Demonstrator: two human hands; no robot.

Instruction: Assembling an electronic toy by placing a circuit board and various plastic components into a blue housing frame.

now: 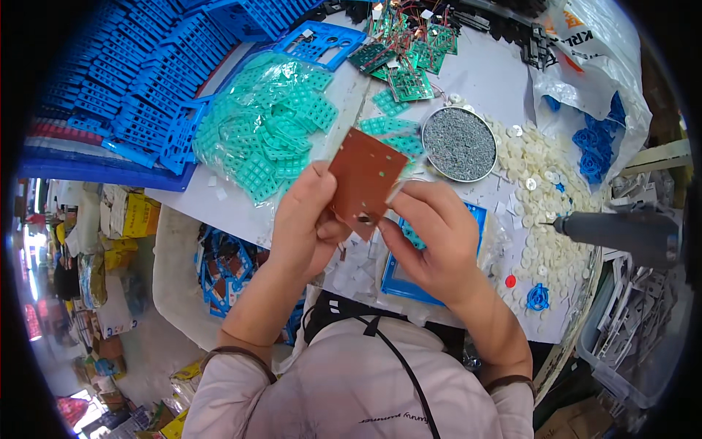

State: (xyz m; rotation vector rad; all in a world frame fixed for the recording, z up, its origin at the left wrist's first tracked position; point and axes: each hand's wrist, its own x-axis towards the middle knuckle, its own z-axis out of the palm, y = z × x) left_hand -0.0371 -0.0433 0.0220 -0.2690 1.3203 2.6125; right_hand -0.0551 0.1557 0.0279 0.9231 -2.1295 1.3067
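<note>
A brown rectangular board [364, 172] with small holes is held up tilted above the middle of the table. My left hand [311, 212] is closed on its left edge, thumb on the near face. My right hand [439, 238] pinches at the board's lower right edge; whether a small part is between those fingertips is hidden. Beneath my right hand lies a blue plastic frame [395, 274], partly covered, with a mint-green rubber keypad [413, 235] in it.
Mint-green keypads [270, 124] in clear plastic lie left, beside stacked blue frames [139, 69]. Green circuit boards [413, 84] with wires are at the back. A round tin of screws [459, 143], white discs [541, 190] and a dark power screwdriver [614, 233] are right. A bin [179, 282] stands lower left.
</note>
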